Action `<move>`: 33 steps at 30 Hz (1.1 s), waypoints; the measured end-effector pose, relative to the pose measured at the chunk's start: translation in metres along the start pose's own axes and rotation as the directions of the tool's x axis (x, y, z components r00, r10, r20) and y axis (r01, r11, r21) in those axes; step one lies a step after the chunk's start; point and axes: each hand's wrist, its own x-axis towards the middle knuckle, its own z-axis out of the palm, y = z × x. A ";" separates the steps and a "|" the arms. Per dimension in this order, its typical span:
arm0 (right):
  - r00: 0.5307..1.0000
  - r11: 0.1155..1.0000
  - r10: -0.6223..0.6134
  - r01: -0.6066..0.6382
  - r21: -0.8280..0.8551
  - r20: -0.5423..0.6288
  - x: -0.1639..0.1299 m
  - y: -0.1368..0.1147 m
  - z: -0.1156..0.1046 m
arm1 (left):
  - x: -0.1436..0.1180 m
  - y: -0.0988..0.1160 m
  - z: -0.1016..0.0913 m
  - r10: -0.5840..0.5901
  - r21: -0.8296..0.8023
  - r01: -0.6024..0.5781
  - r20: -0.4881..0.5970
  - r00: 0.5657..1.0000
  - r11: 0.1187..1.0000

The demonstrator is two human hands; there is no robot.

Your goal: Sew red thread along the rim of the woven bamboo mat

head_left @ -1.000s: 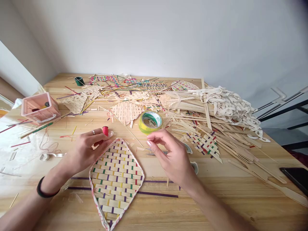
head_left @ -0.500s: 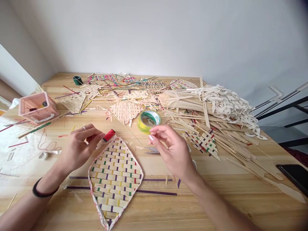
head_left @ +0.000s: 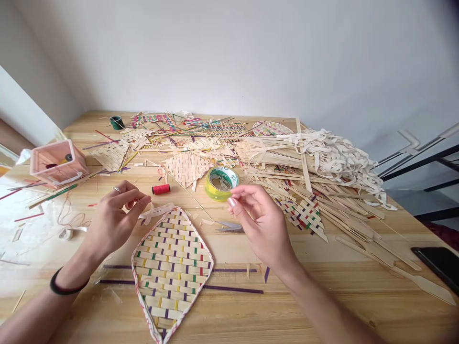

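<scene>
My left hand [head_left: 118, 217] is above the table beside the top left of a woven panel, thumb and fingertips pressed together; anything in the pinch is too small to make out. The diamond-shaped woven panel [head_left: 172, 267] lies flat, with a white edging stitched in red and a loose white ribbon end [head_left: 158, 211] at its top. Just beyond my left fingertips lies a red thread spool [head_left: 161, 189] on its side. My right hand [head_left: 260, 224] hovers right of the panel, also in a pinch; I cannot make out what is in it. Scissors [head_left: 228, 227] lie beside it, partly hidden.
A roll of clear tape [head_left: 222, 184] stands beyond my right hand. A pink box [head_left: 57, 165] is at the left. Bamboo strips and woven pieces cover the back, with a white ribbon heap [head_left: 337, 157] and a phone [head_left: 437, 267] at the right.
The red spool has left my left fingertips and now rests on the table, a little farther away. My right hand has shifted slightly to the right, still pinched.
</scene>
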 end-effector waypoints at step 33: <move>0.903 0.746 0.222 -0.400 0.532 0.368 0.004 -0.008 -0.002 | 0.006 -0.006 -0.010 -0.259 -0.161 0.238 -0.125 0.958 0.958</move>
